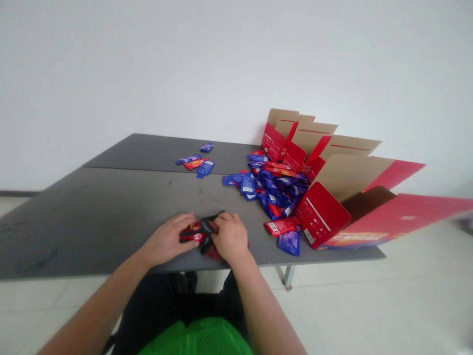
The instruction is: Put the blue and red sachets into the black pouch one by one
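Observation:
Near the table's front edge, my left hand is closed around the left end of a red-and-black object. Its exact kind is unclear, as both hands partly cover it. My right hand grips the black, curved part on the right of it. Some dark reddish-brown material shows beneath that hand, lying against the tabletop. To the right of my hands, a red pouch and a blue-purple pouch lie flat at the edge of a pile of similar pouches.
Several open red cardboard boxes stand in a row along the table's right side, flaps up, beside the pile. A few loose pouches lie farther back on the dark grey table. A white wall rises behind it.

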`<action>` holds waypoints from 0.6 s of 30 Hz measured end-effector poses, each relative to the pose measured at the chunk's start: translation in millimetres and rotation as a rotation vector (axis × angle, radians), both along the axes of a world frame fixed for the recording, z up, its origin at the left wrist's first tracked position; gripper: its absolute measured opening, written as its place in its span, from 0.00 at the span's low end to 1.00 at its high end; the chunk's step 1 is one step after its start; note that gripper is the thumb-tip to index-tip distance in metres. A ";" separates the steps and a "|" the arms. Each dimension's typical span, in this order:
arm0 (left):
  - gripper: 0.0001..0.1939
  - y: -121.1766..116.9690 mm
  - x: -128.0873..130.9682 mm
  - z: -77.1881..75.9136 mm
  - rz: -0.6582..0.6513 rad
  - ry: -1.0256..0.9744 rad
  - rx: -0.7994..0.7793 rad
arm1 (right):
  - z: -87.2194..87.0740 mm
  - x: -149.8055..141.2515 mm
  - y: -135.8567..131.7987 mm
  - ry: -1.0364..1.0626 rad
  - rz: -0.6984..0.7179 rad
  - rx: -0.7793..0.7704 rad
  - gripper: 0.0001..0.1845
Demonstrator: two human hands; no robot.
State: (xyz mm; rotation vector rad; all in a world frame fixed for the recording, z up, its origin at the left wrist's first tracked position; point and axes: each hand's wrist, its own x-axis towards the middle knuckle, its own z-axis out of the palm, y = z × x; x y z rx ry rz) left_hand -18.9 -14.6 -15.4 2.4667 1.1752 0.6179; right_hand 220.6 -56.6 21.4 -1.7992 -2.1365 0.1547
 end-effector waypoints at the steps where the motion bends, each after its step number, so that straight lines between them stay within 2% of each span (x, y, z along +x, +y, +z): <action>1: 0.28 -0.9 2.6 2.6 0.028 0.043 -0.013 | 0.9 15.4 3.3 -0.006 -0.083 -0.027 0.10; 3: 0.29 -1.9 6.6 6.3 0.050 0.093 -0.029 | 7.5 37.9 9.1 -0.043 -0.214 -0.044 0.10; 5: 0.30 -1.4 6.9 6.2 0.046 0.097 -0.034 | 15.9 37.6 9.4 -0.044 -0.219 0.002 0.10; 8: 0.30 2.1 0.1 -0.9 0.018 0.029 -0.016 | 19.1 -0.2 2.3 0.015 0.032 0.100 0.09; 9: 0.30 3.4 -2.8 -3.8 -0.012 -0.010 -0.003 | 16.7 -14.1 -0.2 0.016 0.146 0.087 0.08; 11: 0.31 4.6 -7.0 -7.7 -0.063 -0.070 0.018 | 9.2 -28.9 -3.9 0.020 0.225 0.043 0.08; 12: 0.30 4.4 -7.5 -8.2 -0.068 -0.073 0.019 | 5.6 -27.1 -4.8 0.021 0.209 0.019 0.08; 14: 0.29 3.0 -5.1 -6.4 -0.012 -0.014 0.000 | 1.5 -6.8 -3.2 0.016 0.076 -0.024 0.08; 16: 0.30 1.5 -0.4 -2.5 0.052 0.059 -0.021 | 4.0 22.5 2.0 -0.016 -0.109 -0.062 0.09; 18: 0.30 1.0 3.2 0.7 0.070 0.099 -0.029 | 11.7 40.1 6.3 -0.049 -0.243 -0.071 0.10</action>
